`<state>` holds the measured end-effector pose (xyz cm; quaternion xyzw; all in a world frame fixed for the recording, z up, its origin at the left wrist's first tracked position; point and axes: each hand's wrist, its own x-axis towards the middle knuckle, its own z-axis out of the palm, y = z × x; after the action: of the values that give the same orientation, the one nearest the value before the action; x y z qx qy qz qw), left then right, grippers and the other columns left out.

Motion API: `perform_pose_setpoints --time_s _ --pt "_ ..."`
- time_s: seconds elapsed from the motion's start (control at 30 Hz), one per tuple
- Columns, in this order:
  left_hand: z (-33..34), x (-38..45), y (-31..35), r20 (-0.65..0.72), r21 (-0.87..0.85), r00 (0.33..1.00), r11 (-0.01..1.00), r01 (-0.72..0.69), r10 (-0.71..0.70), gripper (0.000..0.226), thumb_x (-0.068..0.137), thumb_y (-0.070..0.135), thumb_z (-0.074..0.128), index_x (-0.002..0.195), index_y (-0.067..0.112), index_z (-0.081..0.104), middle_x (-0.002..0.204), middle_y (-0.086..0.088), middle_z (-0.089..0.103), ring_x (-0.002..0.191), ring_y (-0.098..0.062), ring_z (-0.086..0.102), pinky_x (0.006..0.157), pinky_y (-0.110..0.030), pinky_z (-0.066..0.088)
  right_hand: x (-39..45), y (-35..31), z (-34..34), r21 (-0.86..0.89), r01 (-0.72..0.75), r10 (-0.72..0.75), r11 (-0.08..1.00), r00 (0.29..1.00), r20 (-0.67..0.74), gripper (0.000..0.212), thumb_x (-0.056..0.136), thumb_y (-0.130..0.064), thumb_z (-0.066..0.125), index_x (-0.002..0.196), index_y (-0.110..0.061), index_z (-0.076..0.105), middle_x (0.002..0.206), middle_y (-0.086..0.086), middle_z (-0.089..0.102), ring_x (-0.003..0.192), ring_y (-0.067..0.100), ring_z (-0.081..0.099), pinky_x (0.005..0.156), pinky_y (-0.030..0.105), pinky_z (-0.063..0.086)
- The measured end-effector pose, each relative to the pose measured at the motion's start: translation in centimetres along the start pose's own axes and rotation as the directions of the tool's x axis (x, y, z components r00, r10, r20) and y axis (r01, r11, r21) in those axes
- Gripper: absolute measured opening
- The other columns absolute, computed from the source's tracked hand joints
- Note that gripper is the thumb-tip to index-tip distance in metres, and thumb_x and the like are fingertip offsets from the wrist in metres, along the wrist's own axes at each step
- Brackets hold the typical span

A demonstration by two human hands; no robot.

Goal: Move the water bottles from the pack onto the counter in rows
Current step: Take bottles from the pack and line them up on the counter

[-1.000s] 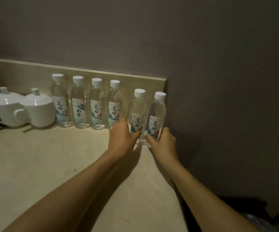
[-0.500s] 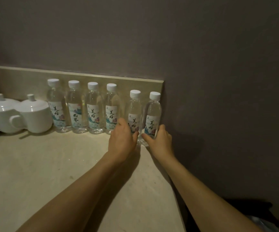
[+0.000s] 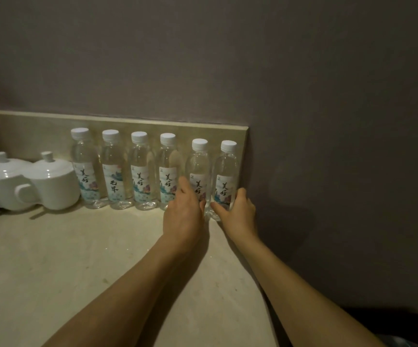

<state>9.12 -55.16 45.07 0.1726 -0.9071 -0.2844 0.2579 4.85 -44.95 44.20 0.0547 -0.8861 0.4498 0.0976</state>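
Six bottles (image 3: 140, 169) stand in a row on the counter (image 3: 52, 259) against the backsplash (image 3: 27, 131) — two lidded cups (image 3: 50, 181) to their left.

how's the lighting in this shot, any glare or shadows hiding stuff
Head view: dim and grainy; soft glare on the white mugs; both arms throw shadows across the counter; the right hand shadows the wall; bottle labels stay legible; bottom right corner falls to black.

Two white lidded cups (image 3: 52, 181) touching side by side at 9 o'clock, against beige backsplash (image 3: 40, 131); grey wall (image 3: 203, 58) behind.
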Motion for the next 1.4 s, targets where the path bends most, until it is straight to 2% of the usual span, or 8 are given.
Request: perform_pose_setpoints --time_s 0.1,0.23,0.3,0.53,0.77,0.97,1.3,1.4 --pt "0.2 0.4 -0.2 -0.018 0.027 0.999 0.999 -0.035 0.035 0.051 0.094 0.028 0.060 0.129 0.013 0.026 0.117 -0.015 0.061 0.101 -0.035 0.064 0.072 -0.036 0.042 0.2 -0.1 0.2 0.006 0.008 -0.008 1.000 1.000 -0.005 0.055 0.081 -0.036 0.074 0.120 -0.009 0.047 0.124 0.014 0.057 0.113 0.032 0.058 0.089 0.042 0.053" --pt "0.4 0.9 0.0 -0.012 0.059 0.999 0.998 -0.030 0.031 0.061 0.094 0.025 0.059 0.139 0.009 0.022 0.123 -0.018 0.059 0.104 -0.038 0.063 0.085 -0.047 0.051 0.6 -0.2 0.6 0.032 0.005 -0.005 0.999 1.000 -0.006 0.055 0.080 -0.035 0.075 0.120 -0.010 0.047 0.126 0.014 0.056 0.113 0.031 0.058 0.091 0.045 0.053" --pt "0.6 1.0 0.0 -0.025 0.056 0.999 0.998 -0.032 0.033 0.059 0.095 0.025 0.059 0.138 0.009 0.023 0.123 -0.017 0.060 0.104 -0.038 0.064 0.086 -0.049 0.053 0.6 -0.3 0.7 0.039 0.002 -0.002 0.999 1.000 -0.005 0.055 0.081 -0.034 0.075 0.122 -0.011 0.046 0.128 0.013 0.054 0.115 0.030 0.058 0.091 0.045 0.054" --pt "0.8 1.7 -0.3 -0.046 0.084 0.997 0.994 -0.065 0.069 0.043 0.096 0.022 0.058 0.125 0.008 0.030 0.112 -0.016 0.065 0.097 -0.038 0.066 0.075 -0.044 0.050 1.0 -0.4 1.0 0.056 0.003 -0.003 0.998 1.000 -0.003 0.059 0.081 -0.035 0.074 0.127 -0.011 0.045 0.130 0.013 0.052 0.118 0.031 0.056 0.092 0.046 0.053" --pt "1.2 2.4 -0.7 -0.052 0.088 0.996 0.994 -0.062 0.067 0.028 0.097 0.018 0.057 0.109 0.011 0.032 0.105 -0.017 0.067 0.098 -0.038 0.066 0.068 -0.039 0.043 1.3 -0.5 1.1 0.063 0.002 -0.003 0.998 1.000 0.020 0.055 0.084 -0.033 0.073 0.126 -0.012 0.044 0.130 0.011 0.051 0.118 0.028 0.055 0.087 0.038 0.053" --pt "1.2 2.5 -0.7 -0.048 0.080 0.996 0.994 -0.070 0.074 0.032 0.095 0.022 0.060 0.109 0.011 0.033 0.106 -0.016 0.067 0.099 -0.037 0.066 0.068 -0.037 0.043 1.8 -0.6 1.4 0.031 0.010 -0.010 0.999 1.000 -0.001 0.053 0.083 -0.033 0.073 0.123 -0.011 0.045 0.129 0.013 0.052 0.118 0.032 0.055 0.092 0.045 0.052" --pt "1.3 2.7 -1.2 -0.055 0.077 0.992 0.991 -0.105 0.110 0.035 0.093 0.023 0.063 0.109 0.011 0.034 0.102 -0.015 0.068 0.093 -0.036 0.068 0.075 -0.044 0.054 2.2 -0.5 1.4 -0.040 0.049 -0.048 0.998 0.999 0.013 0.049 0.087 -0.032 0.069 0.122 -0.007 0.045 0.128 0.016 0.054 0.117 0.034 0.055 0.091 0.042 0.050" --pt "1.2 2.7 -1.3 -0.051 0.079 0.992 0.991 -0.112 0.117 0.037 0.093 0.025 0.063 0.111 0.010 0.034 0.102 -0.014 0.068 0.093 -0.034 0.068 0.073 -0.040 0.052 2.1 -0.6 1.4 -0.035 0.056 -0.055 0.998 0.998 0.025 0.049 0.088 -0.032 0.068 0.124 -0.008 0.045 0.130 0.014 0.054 0.118 0.032 0.056 0.093 0.044 0.052"
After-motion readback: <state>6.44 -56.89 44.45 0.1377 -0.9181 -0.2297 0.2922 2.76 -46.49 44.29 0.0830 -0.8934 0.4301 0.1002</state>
